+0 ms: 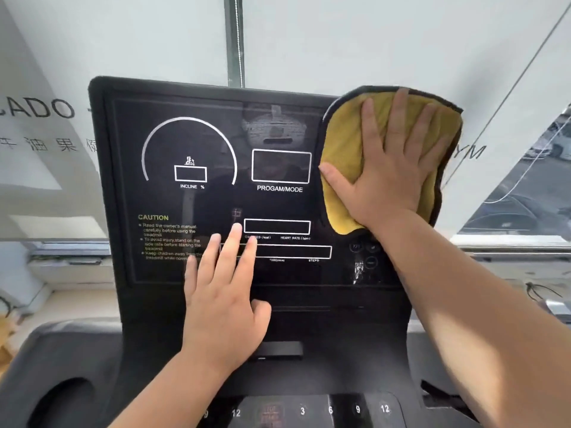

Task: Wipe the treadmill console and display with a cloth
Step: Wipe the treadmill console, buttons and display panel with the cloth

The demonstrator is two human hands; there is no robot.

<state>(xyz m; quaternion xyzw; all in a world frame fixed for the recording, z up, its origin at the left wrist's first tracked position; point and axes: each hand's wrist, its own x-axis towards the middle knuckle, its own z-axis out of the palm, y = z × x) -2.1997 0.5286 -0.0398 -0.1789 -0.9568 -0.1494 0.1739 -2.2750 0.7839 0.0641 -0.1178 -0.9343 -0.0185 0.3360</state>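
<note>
Right hand (392, 168) spread flat, fingers splayed, palm pressing a yellow microfibre cloth with dark trim (343, 143) against the upper right corner of the black glossy treadmill display panel (216, 205). No pinch on the cloth; it is held by flat pressure only. Left hand (225, 291) also flat and empty, fingertips resting on the lower centre of the panel, seemingly as a brace. Unwiped glass lies to the left of the cloth: the PROGRAM/MODE window (281, 166) just beside it, the incline arc (188, 149) further on. Panel's long axis runs left-right, so the likely stroke is a leftward sweep. Lower dark console with number keys (340, 409) sits below, nearer the left hand.
</note>
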